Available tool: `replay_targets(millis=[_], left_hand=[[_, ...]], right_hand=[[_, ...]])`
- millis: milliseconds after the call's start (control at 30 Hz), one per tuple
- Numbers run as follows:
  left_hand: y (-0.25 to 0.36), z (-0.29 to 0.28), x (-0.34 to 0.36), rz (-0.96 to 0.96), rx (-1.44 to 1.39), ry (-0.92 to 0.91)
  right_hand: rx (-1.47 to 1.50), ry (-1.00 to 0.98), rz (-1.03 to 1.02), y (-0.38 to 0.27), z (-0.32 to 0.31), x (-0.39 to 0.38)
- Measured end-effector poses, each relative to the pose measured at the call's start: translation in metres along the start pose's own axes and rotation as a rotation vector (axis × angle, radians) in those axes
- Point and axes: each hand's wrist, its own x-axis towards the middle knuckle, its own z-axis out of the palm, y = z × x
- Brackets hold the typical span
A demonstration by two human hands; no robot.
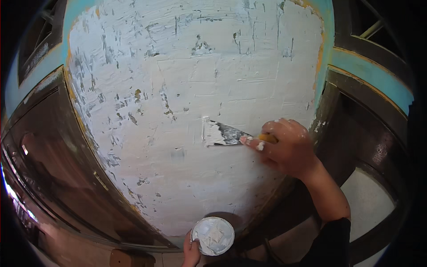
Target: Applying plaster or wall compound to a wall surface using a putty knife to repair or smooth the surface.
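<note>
My right hand [287, 147] is closed round the yellow handle of a putty knife [231, 135]. White filler coats the front part of its blade, which lies against the wall [249, 93]. Patchy white filler covers that wall, with grey and dark spots showing through. Smears of filler also stick to the fingers of this hand. Low in the view, my left hand [192, 251] grips the edge of a round white lid [213, 236], which carries a lump of white filler.
Dark wooden doors [49, 138] flank the wall on both sides. Turquoise paint [373, 75] borders the filled area, with orange-brown edges. A brown stool-like object [131, 258] stands on the floor at the lower left.
</note>
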Motion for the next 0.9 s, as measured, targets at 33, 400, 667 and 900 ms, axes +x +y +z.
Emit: replay_targets(millis=[33, 400, 667, 900], left_hand=[[-0.006, -0.001, 0.001, 0.025, 0.002, 0.007], [-0.009, -0.004, 0.002, -0.020, 0.033, -0.006], [0.005, -0.001, -0.002, -0.203, 0.025, 0.000], [0.023, 0.005, -0.002, -0.408, 0.179, -0.068]], right_hand=[[-0.007, 0.043, -0.018, -0.004, 0.001, 0.004], [-0.131, 0.023, 0.014, -0.001, 0.004, -0.004], [-0.059, 0.057, -0.023, 0.013, -0.013, -0.001], [-0.008, 0.041, -0.005, 0.015, 0.002, 0.010]])
